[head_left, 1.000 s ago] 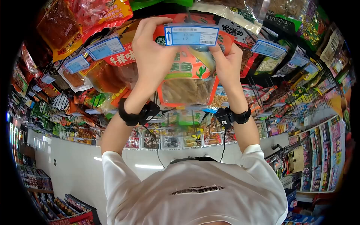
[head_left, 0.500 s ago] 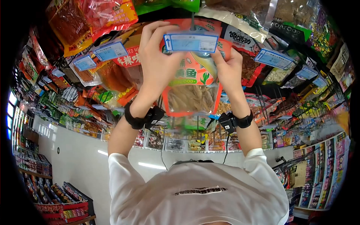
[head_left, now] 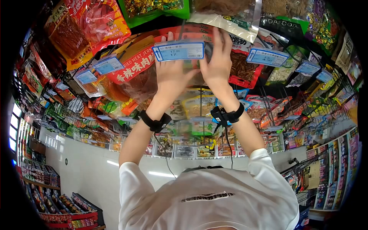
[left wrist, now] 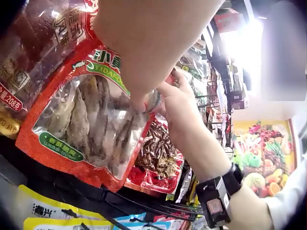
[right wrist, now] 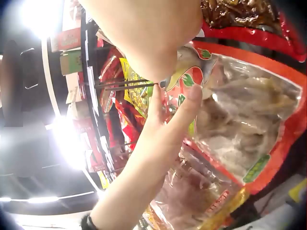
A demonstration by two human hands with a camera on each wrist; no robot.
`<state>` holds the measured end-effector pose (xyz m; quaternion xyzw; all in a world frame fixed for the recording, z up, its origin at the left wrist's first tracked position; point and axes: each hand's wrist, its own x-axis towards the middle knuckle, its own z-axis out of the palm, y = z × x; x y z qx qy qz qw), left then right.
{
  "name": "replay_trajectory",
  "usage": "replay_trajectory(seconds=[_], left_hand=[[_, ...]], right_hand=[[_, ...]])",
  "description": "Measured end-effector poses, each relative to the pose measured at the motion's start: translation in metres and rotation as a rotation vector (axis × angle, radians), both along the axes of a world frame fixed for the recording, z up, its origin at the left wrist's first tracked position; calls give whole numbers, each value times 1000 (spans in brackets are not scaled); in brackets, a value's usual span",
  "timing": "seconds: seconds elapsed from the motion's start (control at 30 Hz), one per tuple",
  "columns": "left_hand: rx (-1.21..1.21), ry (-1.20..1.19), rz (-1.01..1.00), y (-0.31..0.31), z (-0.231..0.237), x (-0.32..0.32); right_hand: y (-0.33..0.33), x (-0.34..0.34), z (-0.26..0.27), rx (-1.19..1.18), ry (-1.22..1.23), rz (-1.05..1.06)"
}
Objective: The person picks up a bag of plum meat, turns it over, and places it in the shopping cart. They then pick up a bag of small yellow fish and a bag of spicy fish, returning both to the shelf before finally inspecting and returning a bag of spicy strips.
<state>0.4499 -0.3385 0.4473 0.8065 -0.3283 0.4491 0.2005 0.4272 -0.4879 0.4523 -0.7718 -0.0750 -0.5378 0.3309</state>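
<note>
In the head view, the left hand (head_left: 172, 78) and right hand (head_left: 217, 73) reach up on either side of a blue-edged price tag (head_left: 179, 51), fingers extended, thumbs pointing inward. A red-bordered bag of dried fish (left wrist: 88, 117) hangs beneath the hands in the left wrist view, its fish showing through a clear window. Seen from the right wrist, the left hand's thumb lies against the upper part of that bag (right wrist: 244, 115). The tag and hands hide much of its top in the head view.
Packs of dried meat (head_left: 140, 65) hang to the left, and a red pack of brown snacks (head_left: 245, 69) to the right. More bags hang above. Thin metal hooks (head_left: 268, 99) stick out at right. Lower shelves, pale floor (head_left: 96, 172) and further racks lie below.
The fingers, bent around the bag's top before, have straightened upward. Both hands have come closer together, and the bag's fish window no longer shows below them in the head view.
</note>
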Motion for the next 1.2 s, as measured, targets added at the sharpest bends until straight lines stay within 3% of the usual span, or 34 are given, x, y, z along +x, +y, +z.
replay_trajectory(seconds=[0.37, 0.4, 0.5, 0.63, 0.83, 0.93, 1.03, 1.2], left_hand=[[132, 129, -31, 17, -7, -4], [107, 163, -39, 20, -7, -12], [55, 256, -112, 35, 0, -42], [21, 462, -335, 72, -5, -89], [33, 694, -660, 103, -62, -115], [16, 810, -760, 83, -108, -132], [16, 892, -839, 60, -131, -169], [6, 1034, -903, 20, -159, -230]], right_hand=[[8, 5, -11, -330, 29, -204], [10, 0, -14, -290, 28, -137], [20, -40, -18, -425, 77, -243], [22, -96, -37, -259, 159, -148], [45, -164, -111, -93, 441, -26], [67, -200, -151, -26, 547, 137], [83, -245, -177, 259, 799, 147], [58, -312, -207, 283, 884, 74]])
